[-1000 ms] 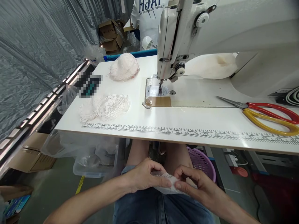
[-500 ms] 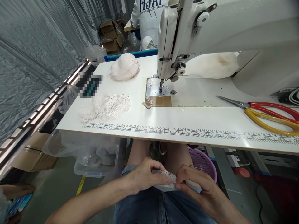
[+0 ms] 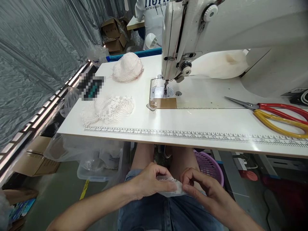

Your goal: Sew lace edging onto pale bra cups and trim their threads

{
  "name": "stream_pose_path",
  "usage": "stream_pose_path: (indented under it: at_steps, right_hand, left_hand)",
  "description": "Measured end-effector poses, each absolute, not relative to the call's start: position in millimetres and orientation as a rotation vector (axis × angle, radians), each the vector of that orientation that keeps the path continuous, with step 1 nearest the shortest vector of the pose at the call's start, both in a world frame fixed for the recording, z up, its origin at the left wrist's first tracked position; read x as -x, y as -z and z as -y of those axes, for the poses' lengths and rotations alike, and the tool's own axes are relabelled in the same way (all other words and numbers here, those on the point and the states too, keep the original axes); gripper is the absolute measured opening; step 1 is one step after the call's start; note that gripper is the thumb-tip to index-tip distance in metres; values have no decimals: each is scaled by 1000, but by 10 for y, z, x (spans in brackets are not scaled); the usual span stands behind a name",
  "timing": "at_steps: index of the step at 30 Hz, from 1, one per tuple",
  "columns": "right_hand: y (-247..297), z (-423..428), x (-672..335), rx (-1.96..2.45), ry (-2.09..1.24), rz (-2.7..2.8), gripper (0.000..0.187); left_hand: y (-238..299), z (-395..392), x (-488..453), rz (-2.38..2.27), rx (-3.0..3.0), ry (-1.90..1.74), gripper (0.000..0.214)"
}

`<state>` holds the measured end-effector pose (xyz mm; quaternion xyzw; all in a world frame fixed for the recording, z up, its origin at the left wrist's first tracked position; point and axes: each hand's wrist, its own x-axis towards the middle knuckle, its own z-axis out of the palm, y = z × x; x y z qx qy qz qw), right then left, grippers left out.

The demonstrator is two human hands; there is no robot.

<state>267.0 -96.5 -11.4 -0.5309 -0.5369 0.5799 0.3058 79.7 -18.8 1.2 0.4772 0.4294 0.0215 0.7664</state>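
Table: white, ruler printed along the near edge; machine on it, scissors to the right.
Lace: white, bunched small, over the shorts, below the table's near edge; partly hidden by both hands.
Left hand: thumb laid along the lace, pinching its left part.
Right hand: thumb and forefinger together, pinching the right end.
Weight: judged very light.
Stiffness: looks soft and limp; probably folds wherever unsupported.
Fragility: openwork likely snags or stretches under a hard pull. Slipperiness: cannot tell.
Hold: near the edge, two light pinches set apart, just enough tension to keep it flat.
Table left: second lace lies spread, pad beyond it, dome up.
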Motion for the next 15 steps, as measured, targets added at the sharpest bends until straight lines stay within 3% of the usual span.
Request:
stream_pose_path:
  at_steps: [15]
  right_hand:
    - [127,973,-2625,1352,-1685,1107,27]
  left_hand:
    - [-22,195,-797,-915,-1081,-47,29]
